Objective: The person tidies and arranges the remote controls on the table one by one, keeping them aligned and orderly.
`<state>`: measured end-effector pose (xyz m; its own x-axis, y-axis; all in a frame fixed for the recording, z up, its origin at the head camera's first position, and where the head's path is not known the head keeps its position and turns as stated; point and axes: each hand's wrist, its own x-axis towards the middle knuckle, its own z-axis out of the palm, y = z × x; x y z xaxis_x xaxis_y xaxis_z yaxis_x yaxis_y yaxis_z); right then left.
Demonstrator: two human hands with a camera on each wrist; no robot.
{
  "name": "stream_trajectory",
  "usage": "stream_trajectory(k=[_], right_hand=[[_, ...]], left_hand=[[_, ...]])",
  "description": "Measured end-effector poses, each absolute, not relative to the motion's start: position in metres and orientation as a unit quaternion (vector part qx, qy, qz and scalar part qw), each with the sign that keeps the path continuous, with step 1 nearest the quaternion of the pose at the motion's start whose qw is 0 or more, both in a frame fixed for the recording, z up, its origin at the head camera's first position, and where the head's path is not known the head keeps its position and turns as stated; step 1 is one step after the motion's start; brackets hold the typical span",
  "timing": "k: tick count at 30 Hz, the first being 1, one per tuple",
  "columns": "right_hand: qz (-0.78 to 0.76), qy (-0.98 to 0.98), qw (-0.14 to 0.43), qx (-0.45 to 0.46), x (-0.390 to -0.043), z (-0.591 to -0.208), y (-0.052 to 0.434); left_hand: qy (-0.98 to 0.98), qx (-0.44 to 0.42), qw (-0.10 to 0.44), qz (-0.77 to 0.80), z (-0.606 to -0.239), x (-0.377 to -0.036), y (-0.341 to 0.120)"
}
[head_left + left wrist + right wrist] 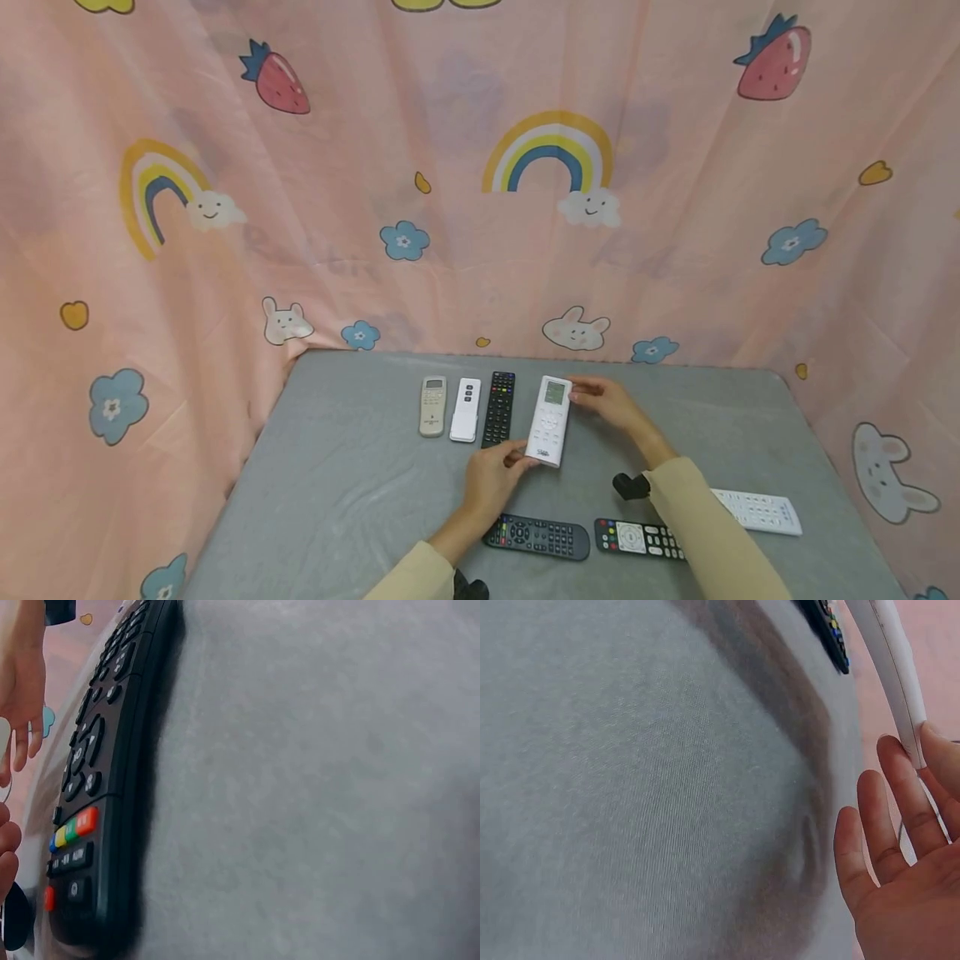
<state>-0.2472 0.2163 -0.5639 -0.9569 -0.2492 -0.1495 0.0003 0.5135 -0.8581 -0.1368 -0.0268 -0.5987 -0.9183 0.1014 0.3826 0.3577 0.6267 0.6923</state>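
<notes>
Nearest on the grey table cover [337, 492], two dark remotes [551, 540] and a white keypad remote [765, 512] lie loosely lined up. Beyond them, the left hand [491, 479] pinches the near end and the right hand [613, 406] the far end of a screened white remote [548, 429], raised just right of three upright-laid remotes [465, 410]; behind the table hangs a pink curtain [465, 287] printed with rainbows and strawberries.

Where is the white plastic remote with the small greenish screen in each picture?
Head: white remote, right of centre, below middle, between bare left hand and bare right hand.
Left wrist: apparently only a sliver of it, left edge.
Right wrist: upper right, edge-on.
Shared landmark: that right hand.
</notes>
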Motion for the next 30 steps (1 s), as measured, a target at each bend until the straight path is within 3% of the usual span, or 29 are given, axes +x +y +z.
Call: stream_trajectory(k=[14, 30], right_hand=[[-0.455, 0.876, 0.138, -0.077, -0.266, -0.564, 0.199], [-0.455, 0.876, 0.131, -0.091, -0.277, -0.57, 0.192]], left_hand=[[-0.884, -0.073, 0.12, -0.446, -0.597, -0.142, -0.018], [-0.925, -0.045, 0.092, -0.367, -0.592, -0.146, -0.01]])
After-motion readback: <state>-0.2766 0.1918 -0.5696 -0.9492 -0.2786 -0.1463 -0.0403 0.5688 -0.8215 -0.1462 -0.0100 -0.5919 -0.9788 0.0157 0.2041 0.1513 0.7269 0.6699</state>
